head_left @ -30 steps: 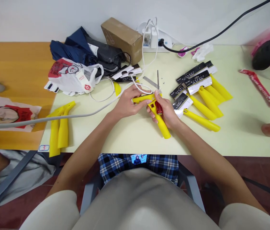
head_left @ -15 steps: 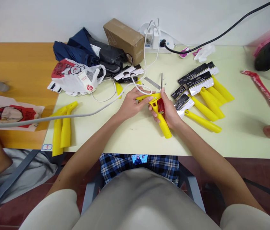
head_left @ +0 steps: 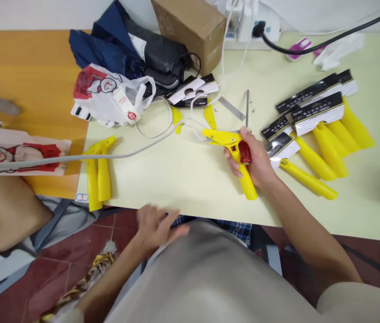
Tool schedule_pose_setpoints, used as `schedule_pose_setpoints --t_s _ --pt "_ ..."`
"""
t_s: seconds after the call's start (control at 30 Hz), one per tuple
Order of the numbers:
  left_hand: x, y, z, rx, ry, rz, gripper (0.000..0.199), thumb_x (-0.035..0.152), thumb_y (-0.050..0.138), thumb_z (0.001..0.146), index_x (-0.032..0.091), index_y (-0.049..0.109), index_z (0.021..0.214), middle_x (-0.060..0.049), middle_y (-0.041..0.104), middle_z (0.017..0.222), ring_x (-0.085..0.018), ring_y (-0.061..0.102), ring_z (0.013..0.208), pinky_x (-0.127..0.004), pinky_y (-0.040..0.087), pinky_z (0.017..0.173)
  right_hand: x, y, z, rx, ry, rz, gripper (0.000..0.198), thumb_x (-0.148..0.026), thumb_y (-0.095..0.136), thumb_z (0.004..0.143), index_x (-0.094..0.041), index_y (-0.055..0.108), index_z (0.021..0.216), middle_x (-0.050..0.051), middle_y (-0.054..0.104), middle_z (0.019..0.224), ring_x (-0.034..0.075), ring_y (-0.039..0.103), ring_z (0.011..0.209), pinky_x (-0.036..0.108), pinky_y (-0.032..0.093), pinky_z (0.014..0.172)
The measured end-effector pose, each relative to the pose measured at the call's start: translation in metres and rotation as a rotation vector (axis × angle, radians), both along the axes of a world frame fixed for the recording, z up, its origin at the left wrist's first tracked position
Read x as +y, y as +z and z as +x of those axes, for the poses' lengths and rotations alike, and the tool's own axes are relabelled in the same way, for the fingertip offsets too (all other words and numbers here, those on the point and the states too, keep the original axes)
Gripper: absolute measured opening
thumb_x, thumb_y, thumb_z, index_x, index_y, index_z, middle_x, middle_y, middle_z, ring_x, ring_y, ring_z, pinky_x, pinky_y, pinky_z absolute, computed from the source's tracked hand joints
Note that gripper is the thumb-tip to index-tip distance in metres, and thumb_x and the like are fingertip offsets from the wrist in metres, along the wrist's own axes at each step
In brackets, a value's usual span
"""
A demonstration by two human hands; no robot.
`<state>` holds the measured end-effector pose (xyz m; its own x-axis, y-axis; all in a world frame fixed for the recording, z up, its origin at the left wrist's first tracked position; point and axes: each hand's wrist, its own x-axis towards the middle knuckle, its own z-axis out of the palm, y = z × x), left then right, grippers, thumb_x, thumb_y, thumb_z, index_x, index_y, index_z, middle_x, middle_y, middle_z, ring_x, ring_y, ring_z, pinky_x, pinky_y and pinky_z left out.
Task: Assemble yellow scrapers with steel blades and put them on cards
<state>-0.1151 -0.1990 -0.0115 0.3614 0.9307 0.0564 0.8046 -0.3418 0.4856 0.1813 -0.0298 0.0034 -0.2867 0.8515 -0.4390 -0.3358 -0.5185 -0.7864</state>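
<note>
My right hand (head_left: pixel 255 157) is closed around a yellow T-shaped scraper (head_left: pixel 247 181) and a screwdriver with a red handle (head_left: pixel 245 153). The screwdriver's metal shaft points away from me, towards the wall. My left hand (head_left: pixel 158 226) hangs by the table's front edge, slightly blurred, with its fingers apart and nothing in it. Beyond the scraper lie a flat metal blade (head_left: pixel 231 108) and a few tiny screws (head_left: pixel 252 106). Two loose yellow head pieces (head_left: pixel 209 117) lie near the white cable.
Several yellow handles with black-and-white cards (head_left: pixel 318 112) lie at right. More yellow scrapers (head_left: pixel 98 175) rest at the left edge. A plastic bag (head_left: pixel 109 101), cardboard box (head_left: pixel 193 29) and power strip (head_left: pixel 271 27) stand at the back. A grey cable (head_left: pixel 122 156) crosses the left; another person's arm (head_left: pixel 18 211) shows there.
My left hand has let go of the scraper's head and drawn back to the table's front edge. My right hand still holds the scraper and screwdriver. The view has shifted.
</note>
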Motion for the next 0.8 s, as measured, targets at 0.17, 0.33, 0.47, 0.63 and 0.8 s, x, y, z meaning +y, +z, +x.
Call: schedule_pose_setpoints --t_s 0.17,0.33,0.47,0.63,0.8 --pt "0.015 -0.029 0.009 0.258 -0.075 0.221 0.029 0.043 0.06 0.11 0.018 0.073 0.116 -0.019 0.071 0.106 -0.035 0.061 0.092 -0.048 0.05 0.08 -0.005 0.0 -0.004 -0.028 0.058 0.014 0.072 -0.085 0.08 0.091 -0.015 0.066 0.09 0.008 0.067 0.076 0.011 0.048 0.044 0.028 0.036 0.031" --pt "0.024 -0.019 0.007 0.287 -0.134 0.194 0.023 0.037 0.059 0.111 0.017 0.069 0.117 -0.018 0.07 0.108 -0.035 0.057 0.094 -0.048 0.047 0.083 -0.004 0.002 -0.003 -0.075 0.095 0.041 0.074 -0.089 0.078 0.091 -0.016 0.065 0.087 0.007 0.065 0.073 0.011 0.05 0.047 0.028 0.036 0.032" --pt "0.029 -0.012 0.004 0.245 -0.131 0.179 0.013 0.027 0.057 0.109 0.018 0.065 0.115 -0.017 0.069 0.109 -0.034 0.057 0.095 -0.048 0.047 0.085 -0.003 0.002 -0.002 -0.06 0.098 0.077 0.07 -0.085 0.078 0.093 -0.016 0.066 0.09 0.007 0.066 0.078 0.011 0.051 0.048 0.026 0.037 0.034" --pt "0.039 -0.009 -0.001 0.07 -0.136 0.099 0.024 0.011 0.045 0.108 0.018 0.06 0.125 -0.015 0.069 0.112 -0.03 0.058 0.096 -0.046 0.051 0.087 -0.004 0.001 -0.002 -0.047 0.105 0.096 0.068 -0.083 0.079 0.093 -0.017 0.067 0.091 0.007 0.067 0.078 0.011 0.051 0.049 0.027 0.037 0.034" --pt "0.056 -0.01 0.0 -0.206 -0.068 0.003 0.036 0.009 0.038 0.114 0.022 0.063 0.135 -0.014 0.073 0.12 -0.027 0.068 0.11 -0.046 0.059 0.098 -0.004 0.005 -0.004 -0.045 0.099 0.084 0.071 -0.085 0.082 0.089 -0.017 0.065 0.094 0.005 0.063 0.073 0.012 0.051 0.048 0.027 0.036 0.034"
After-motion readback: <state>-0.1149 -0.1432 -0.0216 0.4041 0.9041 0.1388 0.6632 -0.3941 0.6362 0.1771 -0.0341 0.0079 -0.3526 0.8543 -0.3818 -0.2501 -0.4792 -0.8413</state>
